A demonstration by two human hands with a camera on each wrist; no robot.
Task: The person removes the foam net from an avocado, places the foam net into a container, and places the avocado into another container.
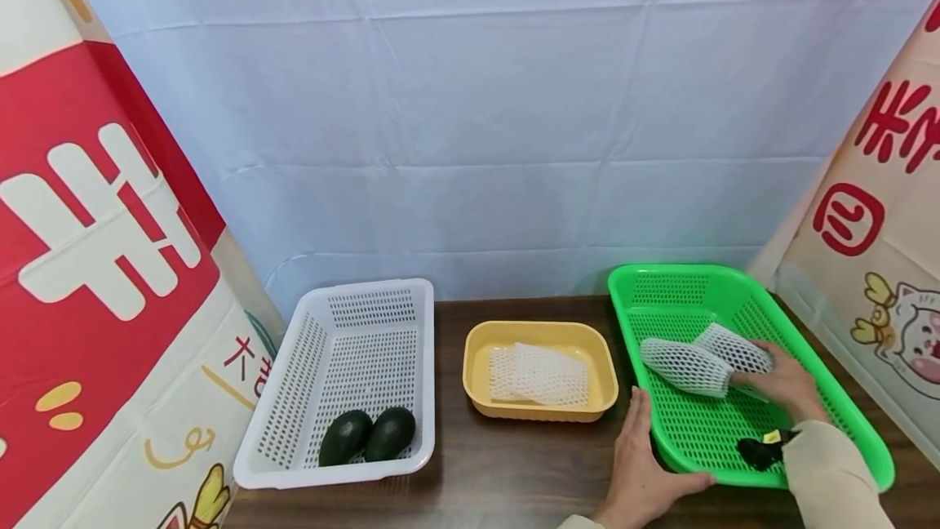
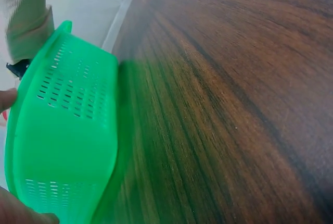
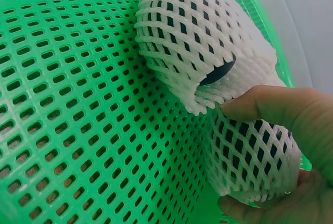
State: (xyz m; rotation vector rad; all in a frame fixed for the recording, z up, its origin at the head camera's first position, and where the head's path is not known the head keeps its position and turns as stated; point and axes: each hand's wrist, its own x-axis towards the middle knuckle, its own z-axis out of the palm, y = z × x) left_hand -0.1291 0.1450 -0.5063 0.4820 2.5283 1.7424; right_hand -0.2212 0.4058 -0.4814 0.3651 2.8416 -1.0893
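Observation:
My right hand [image 1: 786, 382] is inside the green basket [image 1: 690, 455], gripping an avocado in a white foam net [image 1: 734, 348]. In the right wrist view, thumb and fingers close round that netted avocado [image 3: 250, 153], its dark skin showing through the mesh. A second netted avocado [image 1: 683, 366] lies against it on the left; its dark end shows at the net's opening in the right wrist view. My left hand [image 1: 637, 472] rests at the basket's front left corner, fingers straight along the side and thumb at the front rim.
A white basket [image 1: 367, 349] at left holds two bare avocados [image 1: 367, 436] near its front. Between the baskets, a yellow tray [image 1: 539, 412] contains flat white foam nets [image 1: 539, 374]. Dark wood table [image 1: 499, 472] lies beneath; a pale cloth [image 1: 477, 137] hangs behind.

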